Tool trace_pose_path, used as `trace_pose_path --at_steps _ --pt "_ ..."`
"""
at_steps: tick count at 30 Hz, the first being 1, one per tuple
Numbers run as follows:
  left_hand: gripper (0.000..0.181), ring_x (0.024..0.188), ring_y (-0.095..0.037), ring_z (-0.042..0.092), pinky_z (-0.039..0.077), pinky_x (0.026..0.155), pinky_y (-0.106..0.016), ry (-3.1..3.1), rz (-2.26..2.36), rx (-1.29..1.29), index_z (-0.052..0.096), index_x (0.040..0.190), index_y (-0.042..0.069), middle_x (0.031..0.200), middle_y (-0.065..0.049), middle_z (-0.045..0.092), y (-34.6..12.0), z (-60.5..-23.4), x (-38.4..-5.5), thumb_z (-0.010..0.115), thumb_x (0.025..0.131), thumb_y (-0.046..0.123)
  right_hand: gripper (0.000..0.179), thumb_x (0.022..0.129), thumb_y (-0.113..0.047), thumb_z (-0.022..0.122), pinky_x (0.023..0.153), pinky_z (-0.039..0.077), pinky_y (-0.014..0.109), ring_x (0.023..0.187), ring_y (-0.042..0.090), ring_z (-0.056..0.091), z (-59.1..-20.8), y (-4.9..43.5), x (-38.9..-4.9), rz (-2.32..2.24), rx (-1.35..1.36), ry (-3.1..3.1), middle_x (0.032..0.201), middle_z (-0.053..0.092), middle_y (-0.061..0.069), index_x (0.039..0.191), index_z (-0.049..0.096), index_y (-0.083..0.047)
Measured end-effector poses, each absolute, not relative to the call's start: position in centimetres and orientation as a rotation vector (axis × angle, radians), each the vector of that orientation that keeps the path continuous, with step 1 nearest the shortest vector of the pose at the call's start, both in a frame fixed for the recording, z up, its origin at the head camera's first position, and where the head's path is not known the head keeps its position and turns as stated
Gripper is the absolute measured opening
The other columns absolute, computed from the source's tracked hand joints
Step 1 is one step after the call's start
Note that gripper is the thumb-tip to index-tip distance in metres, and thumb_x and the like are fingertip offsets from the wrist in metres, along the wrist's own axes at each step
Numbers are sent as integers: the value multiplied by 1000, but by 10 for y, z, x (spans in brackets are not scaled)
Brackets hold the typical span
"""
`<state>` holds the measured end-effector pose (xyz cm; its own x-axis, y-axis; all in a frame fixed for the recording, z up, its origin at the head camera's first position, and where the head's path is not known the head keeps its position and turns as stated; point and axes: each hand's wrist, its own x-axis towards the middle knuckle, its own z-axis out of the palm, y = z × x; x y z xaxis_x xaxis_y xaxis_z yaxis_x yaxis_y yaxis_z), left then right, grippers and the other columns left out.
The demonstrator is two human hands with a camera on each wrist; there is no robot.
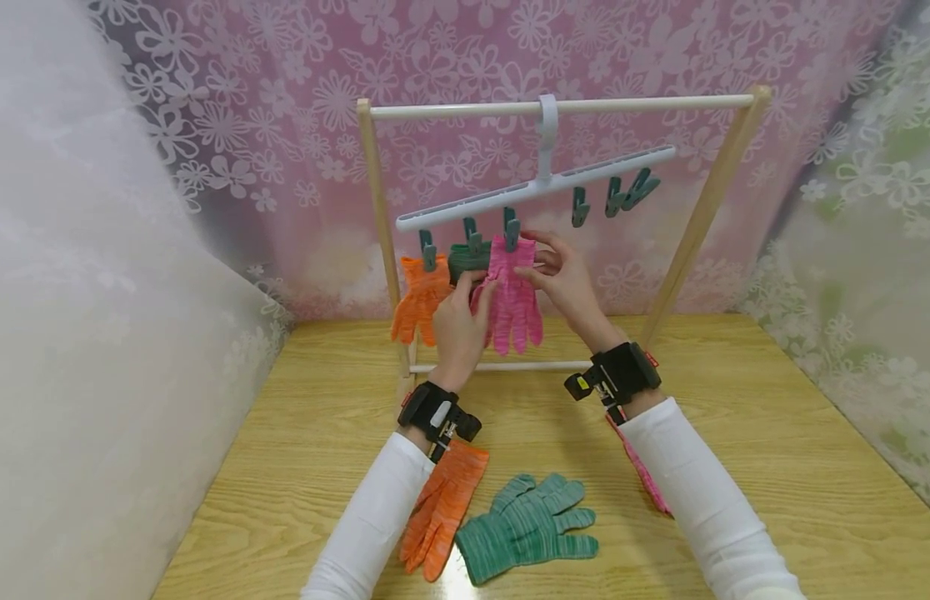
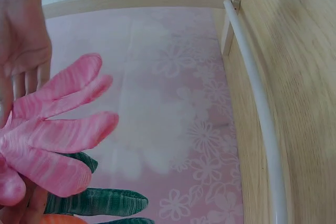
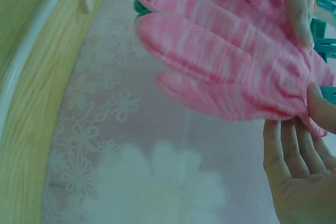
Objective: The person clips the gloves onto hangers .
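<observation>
A pink knitted glove (image 1: 516, 304) hangs fingers down from a dark green clip (image 1: 512, 232) near the hanger's middle. My left hand (image 1: 461, 327) pinches its left edge between thumb and fingers. At the right edge near the cuff, my right hand (image 1: 572, 287) grips it, the thumb (image 3: 321, 109) in front and the fingers (image 3: 286, 153) behind. Just left of it a green glove (image 1: 467, 262), partly hidden by my left hand, hangs from another clip. An orange glove (image 1: 420, 296) is clipped at the hanger's left end.
The white hanger (image 1: 472, 202) tilts down leftward on a wooden rack (image 1: 684, 225). Several bare clips (image 1: 613, 198) dangle on its right. On the table (image 1: 315, 450) lie an orange glove (image 1: 456, 492), a green glove (image 1: 527, 527) and a pink item (image 1: 645, 475) partly under my right arm.
</observation>
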<state>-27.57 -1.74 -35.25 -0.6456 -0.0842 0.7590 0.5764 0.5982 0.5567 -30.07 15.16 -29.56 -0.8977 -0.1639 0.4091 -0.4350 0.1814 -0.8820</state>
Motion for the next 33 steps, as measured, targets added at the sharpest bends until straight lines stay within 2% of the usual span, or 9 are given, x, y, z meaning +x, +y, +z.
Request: trace_pose_path --at_steps 3,7,13,18,21,24,27,30,33 --pt "25 46 -17 48 29 46 -26 -2029 -1058 -374 70 115 9 62 -7 59 -21 -354 -277 59 105 29 53 94 -1 71 75 56 21 80 7 69 -300 154 -301 1861 562 -2207 99 73 13 144 54 -1" --pt "23 45 -14 47 30 45 -25 -1995 -1055 -358 74 108 12 63 -5 61 -26 -354 -280 60 104 29 50 92 3 72 70 57 22 74 4 70 -301 156 -302 1881 512 -2171 83 72 -8 140 57 2" --pt "23 43 -15 43 25 43 -25 -2011 -1074 -333 75 107 13 60 -4 59 -32 -352 -281 61 103 31 50 90 3 74 69 57 20 72 2 69 -304 160 -302 1849 452 -2135 83 72 -12 137 59 4" --pt "22 48 -15 51 29 45 -24 -2026 -1103 -340 74 106 12 66 -5 64 -34 -353 -281 61 103 29 50 90 3 74 69 57 20 73 2 69 -306 162 -301 1853 459 -2123 85 71 -14 137 58 5" --pt "21 54 -17 56 34 48 -25 -2039 -1134 -379 72 109 10 73 -5 68 -35 -354 -281 61 103 27 51 91 1 74 70 58 21 74 2 69 -307 161 -301 1838 478 -2145 89 73 -7 138 58 5" --pt "23 61 -18 62 40 52 -25 -2063 -1164 -402 71 113 8 82 -5 73 -36 -356 -280 62 103 26 51 93 -4 74 71 59 23 75 2 69 -308 162 -299 1811 484 -2202 101 75 13 140 56 3" --pt "23 66 -19 66 44 55 -26 -2088 -1186 -394 70 115 7 86 -7 74 -38 -362 -278 62 103 25 53 97 -10 71 74 59 25 81 4 67 -310 165 -297 1792 471 -2315 119 67 28 145 52 1" --pt "24 67 -21 66 43 54 -26 -2110 -1197 -383 69 117 7 86 -8 74 -41 -367 -276 62 103 24 55 98 -17 69 78 58 26 92 12 66 -314 168 -295 1758 446 -2438 127 64 28 148 49 -2" --pt "24 70 -20 69 45 54 -26 -2127 -1200 -381 69 117 7 85 -7 75 -44 -372 -276 62 103 24 54 98 -19 70 78 57 24 96 14 66 -321 170 -295 1738 440 -2471 127 65 27 146 52 -2"
